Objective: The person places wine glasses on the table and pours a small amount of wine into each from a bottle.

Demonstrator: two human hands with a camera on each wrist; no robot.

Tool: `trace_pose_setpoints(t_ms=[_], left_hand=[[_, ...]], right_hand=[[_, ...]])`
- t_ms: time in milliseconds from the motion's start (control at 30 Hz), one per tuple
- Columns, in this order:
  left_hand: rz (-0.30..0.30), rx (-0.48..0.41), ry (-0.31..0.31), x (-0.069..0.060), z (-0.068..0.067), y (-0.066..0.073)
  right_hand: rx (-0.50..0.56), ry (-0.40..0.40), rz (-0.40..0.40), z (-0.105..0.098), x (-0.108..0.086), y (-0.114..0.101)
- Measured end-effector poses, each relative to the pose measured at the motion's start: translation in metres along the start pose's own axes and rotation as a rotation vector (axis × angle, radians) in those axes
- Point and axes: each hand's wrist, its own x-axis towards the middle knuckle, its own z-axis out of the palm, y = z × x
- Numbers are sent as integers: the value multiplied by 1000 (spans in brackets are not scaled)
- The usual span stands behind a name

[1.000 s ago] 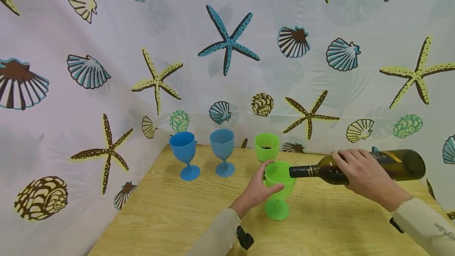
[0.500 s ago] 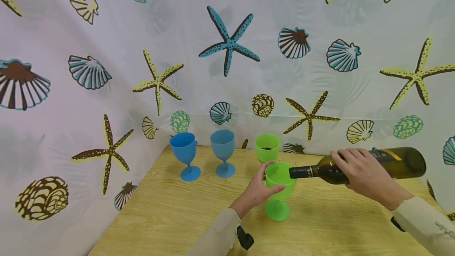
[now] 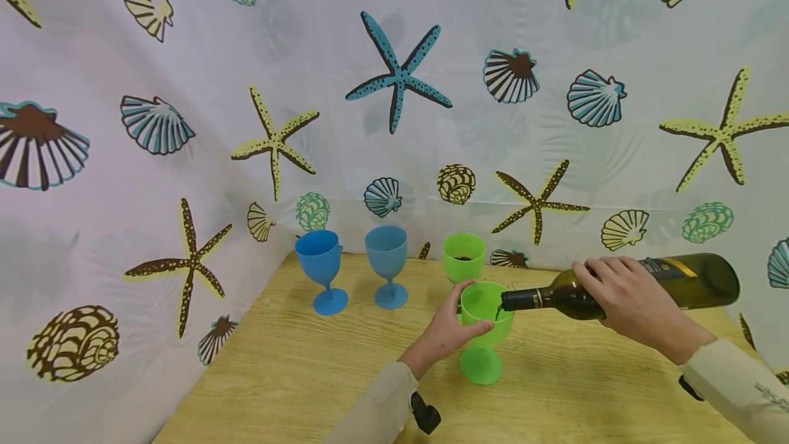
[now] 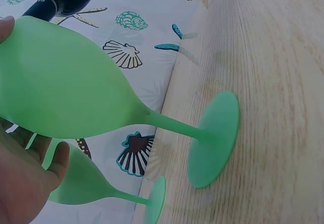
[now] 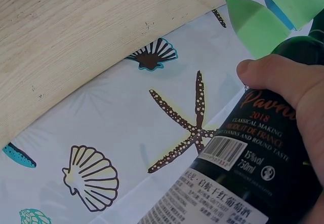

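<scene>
My left hand (image 3: 439, 336) grips the bowl of a green goblet (image 3: 493, 338), thumb on the near side. The goblet stands upright, its foot on the wooden table. My right hand (image 3: 635, 307) holds a dark green wine bottle (image 3: 709, 284) tipped on its side, base to the right. Its mouth is at the goblet's right rim, and a thin dark stream runs from it into the bowl. The right wrist view shows the bottle's printed label (image 5: 223, 188) and my thumb on the glass. In the left wrist view the goblet's bowl (image 4: 71, 82) hides most of my fingers.
Right behind the held goblet is a second green goblet (image 3: 464, 267) with dark liquid inside. A darker blue goblet (image 3: 320, 266) and a lighter blue goblet (image 3: 387, 255) stand to the left at the table's back edge. A shell-patterned curtain (image 3: 431, 142) hangs behind the table (image 3: 296, 375).
The bottle's base end has risen slightly. A dark stream now shows at its mouth, where none was visible before. My left hand and the goblet have stayed in place.
</scene>
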Motion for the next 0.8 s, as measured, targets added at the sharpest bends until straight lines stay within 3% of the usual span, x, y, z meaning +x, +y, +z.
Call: trace_pose_setpoints(t_ms=[800], left_hand=[[-24,8,0,1,0,0]], right_hand=[[2,-1,2,1,0,1]])
